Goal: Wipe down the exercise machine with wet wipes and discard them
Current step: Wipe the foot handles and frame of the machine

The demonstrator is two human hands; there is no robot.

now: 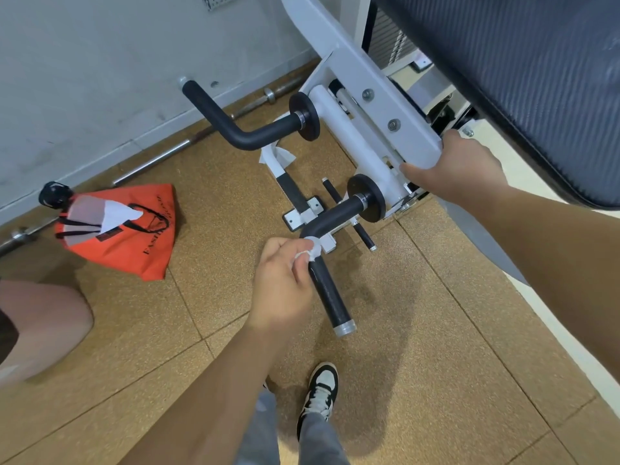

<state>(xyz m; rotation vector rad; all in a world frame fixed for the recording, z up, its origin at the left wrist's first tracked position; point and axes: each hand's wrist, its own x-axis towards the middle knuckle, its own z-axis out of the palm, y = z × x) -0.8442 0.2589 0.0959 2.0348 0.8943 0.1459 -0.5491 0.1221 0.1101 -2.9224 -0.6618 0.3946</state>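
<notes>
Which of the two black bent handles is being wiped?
The nearer handle, lower in the picture: the left hand presses a wet wipe against its bend. The farther handle, toward the wall, is untouched. The right hand grips the white frame.

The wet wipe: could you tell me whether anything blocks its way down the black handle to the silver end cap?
Nothing visible does. The left hand holds the wet wipe at the black handle's bend; below, it runs bare to the silver end cap. The right hand grips the white frame.

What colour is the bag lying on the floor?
The bag is orange-red with black lettering; head view.
</notes>
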